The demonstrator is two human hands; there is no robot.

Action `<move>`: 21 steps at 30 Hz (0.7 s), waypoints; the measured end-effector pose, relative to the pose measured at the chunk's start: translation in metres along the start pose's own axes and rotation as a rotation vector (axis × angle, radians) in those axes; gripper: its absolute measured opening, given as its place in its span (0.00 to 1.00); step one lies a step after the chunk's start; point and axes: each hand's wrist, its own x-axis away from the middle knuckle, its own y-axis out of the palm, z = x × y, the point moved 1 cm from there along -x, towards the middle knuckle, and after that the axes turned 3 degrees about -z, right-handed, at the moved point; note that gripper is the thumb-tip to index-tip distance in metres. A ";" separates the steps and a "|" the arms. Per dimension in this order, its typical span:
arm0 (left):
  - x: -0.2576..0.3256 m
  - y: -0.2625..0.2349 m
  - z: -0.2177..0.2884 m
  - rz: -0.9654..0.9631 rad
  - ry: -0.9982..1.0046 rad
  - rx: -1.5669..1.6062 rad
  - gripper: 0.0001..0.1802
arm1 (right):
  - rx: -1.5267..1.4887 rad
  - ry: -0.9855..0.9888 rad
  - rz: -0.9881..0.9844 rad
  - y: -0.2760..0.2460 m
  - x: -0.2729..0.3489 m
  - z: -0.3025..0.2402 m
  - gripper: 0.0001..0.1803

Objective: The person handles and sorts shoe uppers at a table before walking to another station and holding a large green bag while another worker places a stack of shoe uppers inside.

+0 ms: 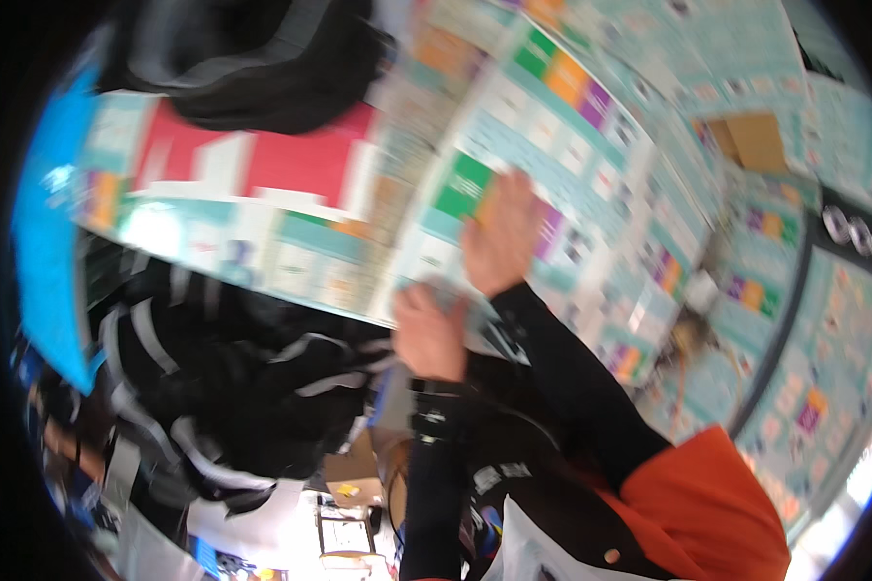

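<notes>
My right hand lies on a printed sheet with white panels and green, orange and purple blocks; its fingers are stretched out over the coloured row. Lower down, at the near edge of that sheet, is my left hand. Motion smears its fingers, and a greyish patch beside them is too blurred to name. Both forearms wear black sleeves. To the left, a red and white printed panel sits on the same surface.
A black bag with grey trim covers the far left of the surface. Black bags with light straps are below its near edge. At far left hangs a bright blue sheet. A brown cardboard piece is at the right among printed panels.
</notes>
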 end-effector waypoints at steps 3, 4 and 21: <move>0.003 0.013 0.003 -0.054 0.064 -0.047 0.28 | 0.167 -0.037 -0.042 0.010 0.001 0.026 0.40; 0.009 0.009 0.010 -0.071 0.051 -0.006 0.28 | 0.097 -0.078 0.130 0.003 0.012 0.030 0.39; 0.011 0.037 0.001 -0.055 0.049 0.184 0.37 | 0.408 0.060 -0.019 -0.005 0.022 0.024 0.35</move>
